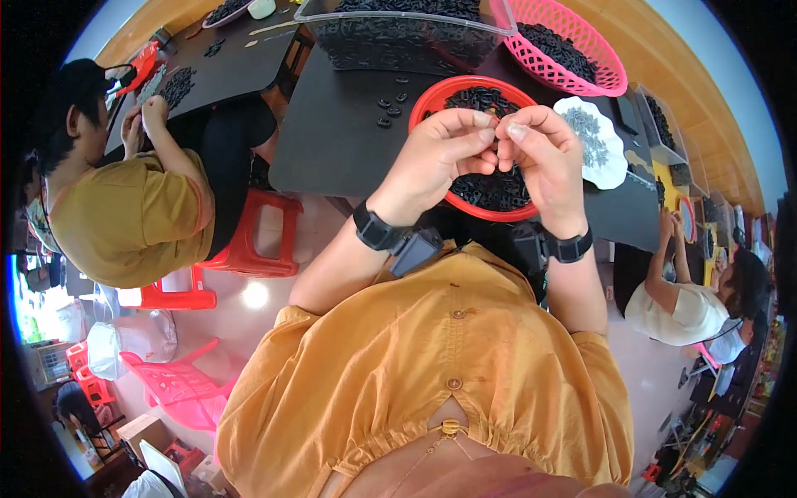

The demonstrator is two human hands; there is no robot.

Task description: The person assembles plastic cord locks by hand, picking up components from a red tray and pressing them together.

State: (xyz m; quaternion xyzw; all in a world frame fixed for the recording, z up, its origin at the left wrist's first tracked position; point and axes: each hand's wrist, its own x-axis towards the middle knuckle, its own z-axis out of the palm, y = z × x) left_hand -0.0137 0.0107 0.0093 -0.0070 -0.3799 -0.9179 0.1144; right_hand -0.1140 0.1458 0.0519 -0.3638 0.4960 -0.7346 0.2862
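My left hand [440, 156] and my right hand [545, 163] meet above a red basin [420, 106], thumbs and fingertips pinched together. Whatever lies between the fingertips is too small and covered to make out. Small black oval plastic pieces [490, 196] fill much of the basin beneath my hands. To the right of it, a white scalloped dish [613, 163] holds a pile of small greyish, see-through pieces [588, 137]. Several loose black pieces [390, 109] lie on the dark table left of the basin.
Behind the basin stands a clear plastic bin [407, 51] of black pieces. A pink lattice basket [615, 76] holds more. Clear boxes [664, 133] line the right. Co-workers sit at left [124, 216] and right [681, 307]; a red stool [264, 232] is at left.
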